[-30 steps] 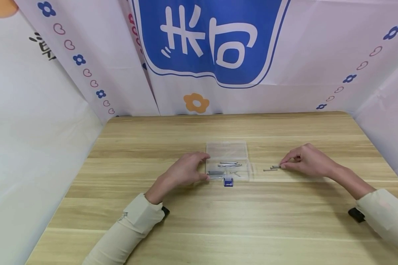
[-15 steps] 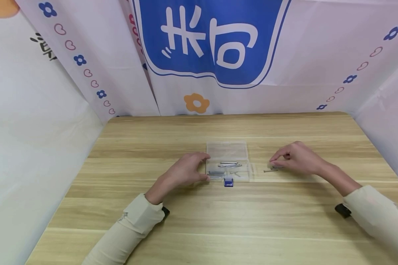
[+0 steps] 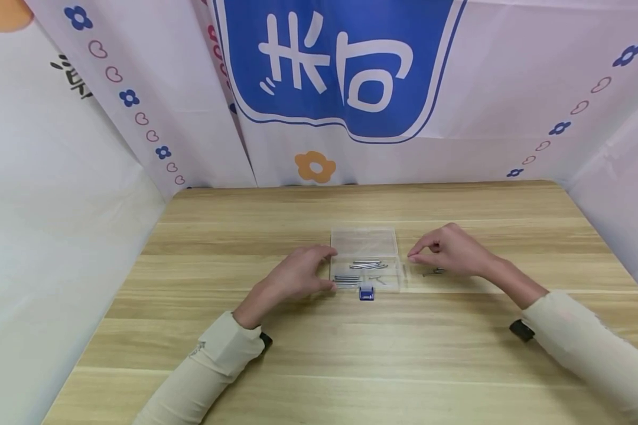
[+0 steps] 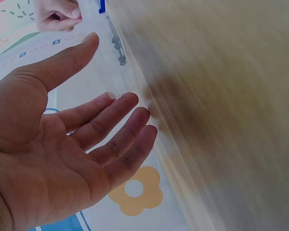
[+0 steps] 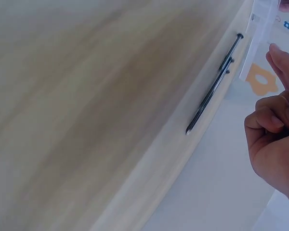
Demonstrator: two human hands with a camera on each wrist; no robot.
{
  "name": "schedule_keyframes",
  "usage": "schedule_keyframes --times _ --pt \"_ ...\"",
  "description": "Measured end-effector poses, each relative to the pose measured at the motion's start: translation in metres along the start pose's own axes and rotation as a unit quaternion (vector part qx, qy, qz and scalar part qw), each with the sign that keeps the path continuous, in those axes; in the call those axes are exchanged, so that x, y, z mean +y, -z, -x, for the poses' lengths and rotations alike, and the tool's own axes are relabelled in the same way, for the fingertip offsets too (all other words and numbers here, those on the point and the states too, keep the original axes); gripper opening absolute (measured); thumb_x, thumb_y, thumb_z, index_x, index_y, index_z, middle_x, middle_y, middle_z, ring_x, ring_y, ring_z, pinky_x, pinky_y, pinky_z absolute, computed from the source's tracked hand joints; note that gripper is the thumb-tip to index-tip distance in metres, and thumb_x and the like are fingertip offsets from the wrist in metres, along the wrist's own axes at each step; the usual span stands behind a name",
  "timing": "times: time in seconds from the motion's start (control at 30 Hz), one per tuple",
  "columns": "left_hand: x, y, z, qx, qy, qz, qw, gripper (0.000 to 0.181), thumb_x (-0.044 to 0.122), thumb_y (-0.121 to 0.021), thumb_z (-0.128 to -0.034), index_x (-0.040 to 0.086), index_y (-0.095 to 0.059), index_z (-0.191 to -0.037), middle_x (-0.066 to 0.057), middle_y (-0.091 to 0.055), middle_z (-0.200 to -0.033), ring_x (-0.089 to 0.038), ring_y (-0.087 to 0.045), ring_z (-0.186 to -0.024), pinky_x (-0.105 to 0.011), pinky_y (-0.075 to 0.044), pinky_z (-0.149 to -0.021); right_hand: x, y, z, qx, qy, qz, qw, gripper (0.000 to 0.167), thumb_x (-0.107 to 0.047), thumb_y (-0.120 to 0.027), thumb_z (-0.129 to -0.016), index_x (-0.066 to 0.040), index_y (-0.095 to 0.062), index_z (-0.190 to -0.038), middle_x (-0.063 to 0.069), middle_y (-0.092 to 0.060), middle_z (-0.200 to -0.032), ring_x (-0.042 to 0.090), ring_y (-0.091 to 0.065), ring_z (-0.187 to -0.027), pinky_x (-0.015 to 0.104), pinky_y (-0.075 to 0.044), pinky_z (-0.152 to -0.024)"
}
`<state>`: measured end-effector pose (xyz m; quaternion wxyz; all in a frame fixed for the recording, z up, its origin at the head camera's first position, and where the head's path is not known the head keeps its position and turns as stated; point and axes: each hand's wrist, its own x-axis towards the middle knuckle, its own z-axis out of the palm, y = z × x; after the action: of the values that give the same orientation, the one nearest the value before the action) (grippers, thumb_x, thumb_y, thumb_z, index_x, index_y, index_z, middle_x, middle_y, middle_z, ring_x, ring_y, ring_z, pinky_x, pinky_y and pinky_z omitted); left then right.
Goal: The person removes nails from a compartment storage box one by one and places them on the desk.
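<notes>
A clear plastic box (image 3: 345,270) lies on the table with its lid (image 3: 364,241) folded back. Steel nails (image 3: 368,264) fill its back part, more nails (image 3: 347,278) lie front left, and short nails (image 3: 377,278) front right. My left hand (image 3: 298,271) rests at the box's left edge, fingers relaxed and apart. Just right of the box hovers my right hand (image 3: 454,251), thumb and index fingertips together, other fingers curled. Whether a nail is between those fingertips is hidden. Below it, loose nails (image 5: 207,103) lie on the wood in the right wrist view.
A blue latch (image 3: 366,293) sticks out at the box's front. The wooden table (image 3: 351,354) reaches back to a printed cloth (image 3: 489,118) hung behind and at the sides. Dark devices (image 3: 521,330) sit at both wrists.
My right hand has moved left from the loose nails towards the box, its fingertips still together. My left hand and the box have stayed in place.
</notes>
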<state>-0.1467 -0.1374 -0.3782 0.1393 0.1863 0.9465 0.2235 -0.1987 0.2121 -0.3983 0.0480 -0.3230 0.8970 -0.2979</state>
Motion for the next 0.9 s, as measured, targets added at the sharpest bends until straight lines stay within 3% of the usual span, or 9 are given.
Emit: schedule_keyframes --times 0.2,0.37,0.43,0.67,0.9 --pt "-0.001 0.000 -0.001 0.000 -0.004 -0.002 1.0000 0.071 0.025 -0.092 -0.0881 0.005 -0.061 -0.148 -0.010 -0.071 -0.139 -0.026 -0.066 -0.128 -0.046 -0.053 -0.112 -0.008 -0.006 -0.010 -0.002 0.005 -0.004 1.0000 0.005 -0.021 -0.083 -0.096 -0.022 -0.087 -0.098 -0.013 -0.071 -0.074 -0.001 -0.027 -0.053 0.019 -0.027 -0.054" --pt "0.000 0.000 -0.001 0.000 -0.004 -0.005 1.0000 0.070 0.026 -0.091 -0.0883 0.005 -0.061 -0.148 -0.010 -0.071 -0.139 -0.026 -0.066 -0.129 -0.046 -0.053 -0.113 -0.016 -0.013 -0.018 -0.006 0.011 -0.019 0.9998 0.005 -0.021 -0.083 -0.096 -0.020 -0.087 -0.099 -0.013 -0.044 -0.058 0.001 -0.024 -0.054 0.020 -0.024 -0.055" --pt "0.000 0.000 -0.001 -0.001 -0.004 -0.003 1.0000 0.070 0.026 -0.091 -0.0884 0.005 -0.061 -0.148 -0.010 -0.070 -0.139 -0.026 -0.066 -0.129 -0.045 -0.053 -0.113 -0.019 -0.015 -0.021 -0.008 0.013 -0.022 0.9996 0.005 -0.021 -0.083 -0.096 -0.020 -0.087 -0.099 -0.013 -0.041 -0.057 0.001 -0.024 -0.053 0.019 -0.024 -0.055" --pt "0.000 -0.001 -0.001 0.002 -0.005 0.000 1.0000 0.070 0.025 -0.092 -0.0880 0.005 -0.061 -0.148 -0.010 -0.071 -0.138 -0.026 -0.066 -0.128 -0.045 -0.053 -0.112 -0.026 -0.022 -0.030 -0.017 0.016 -0.021 0.9995 0.005 -0.021 -0.083 -0.097 -0.021 -0.087 -0.099 -0.013 -0.067 -0.071 0.002 -0.031 -0.054 0.020 -0.028 -0.054" --pt "0.000 -0.001 0.000 0.002 -0.005 -0.002 1.0000 0.070 0.025 -0.091 -0.0882 0.004 -0.061 -0.148 -0.010 -0.071 -0.138 -0.026 -0.066 -0.127 -0.046 -0.053 -0.112 -0.031 -0.029 -0.037 -0.032 0.028 -0.020 0.9989 0.005 -0.023 -0.083 -0.096 -0.020 -0.088 -0.098 -0.009 -0.079 -0.085 0.001 -0.031 -0.054 0.021 -0.029 -0.055"
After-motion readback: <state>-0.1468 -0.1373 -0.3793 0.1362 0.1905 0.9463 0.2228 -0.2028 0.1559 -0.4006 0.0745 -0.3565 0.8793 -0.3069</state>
